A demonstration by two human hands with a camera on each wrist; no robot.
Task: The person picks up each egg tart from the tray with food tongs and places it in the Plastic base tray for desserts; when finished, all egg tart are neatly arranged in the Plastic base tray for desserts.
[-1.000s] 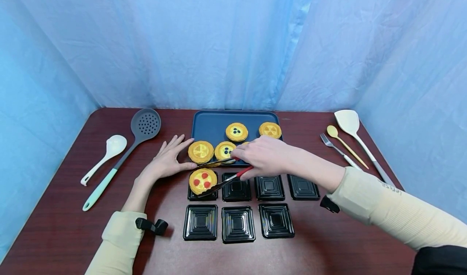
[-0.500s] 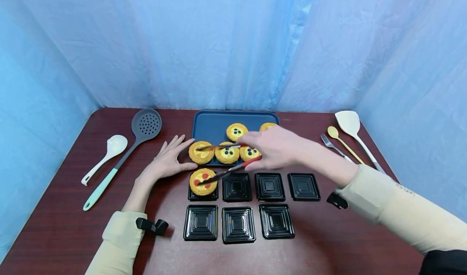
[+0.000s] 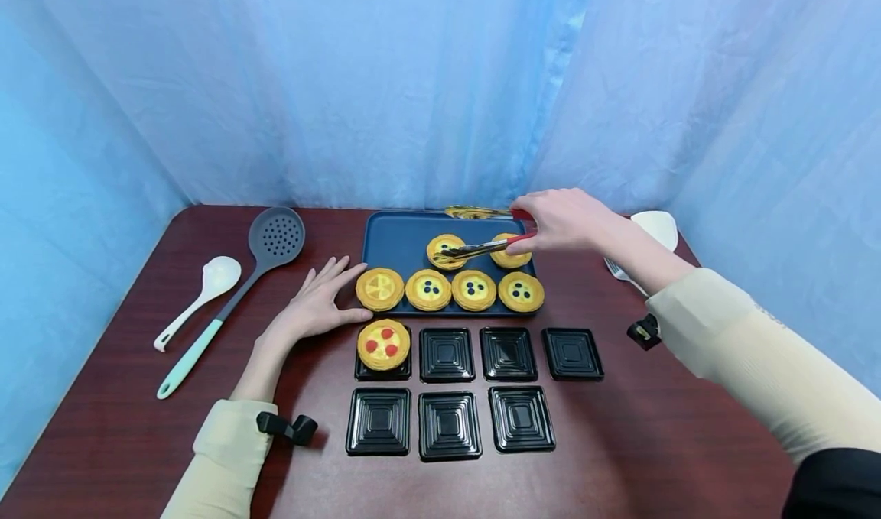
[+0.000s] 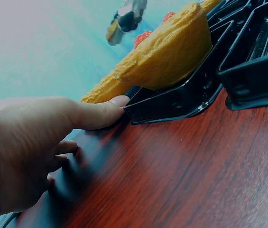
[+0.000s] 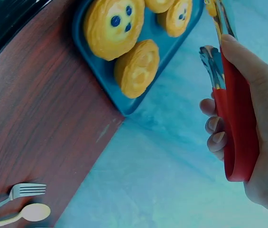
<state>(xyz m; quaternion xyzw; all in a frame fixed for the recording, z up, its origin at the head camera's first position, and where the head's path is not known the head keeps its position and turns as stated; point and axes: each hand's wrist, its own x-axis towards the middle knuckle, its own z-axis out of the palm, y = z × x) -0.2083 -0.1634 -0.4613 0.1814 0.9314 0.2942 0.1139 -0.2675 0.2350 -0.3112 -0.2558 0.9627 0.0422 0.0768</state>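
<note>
Your red-handled tongs (image 5: pixel 240 123) hang over the back of the tray, arms spread apart with nothing between them; the nearer tip overlaps a blue-dotted tart (image 3: pixel 440 242), though you can't tell whether they touch. Your right hand (image 3: pixel 567 217) grips the handles loosely, probably to let the arms part. Your left hand (image 3: pixel 313 305) holds nothing, its fingers extended beside the near-left corner of the blue tray (image 3: pixel 395 240), perhaps to steady it. Six tarts sit on that tray; a red-dotted tart (image 3: pixel 384 345) rests on one of seven black containers (image 3: pixel 446 355), lined up in front, likely for easy reach. Utensils flank both sides of the glossy, reddish-brown table (image 3: pixel 138 313), and pale blue curtains (image 3: pixel 344 83) surround it.
</note>
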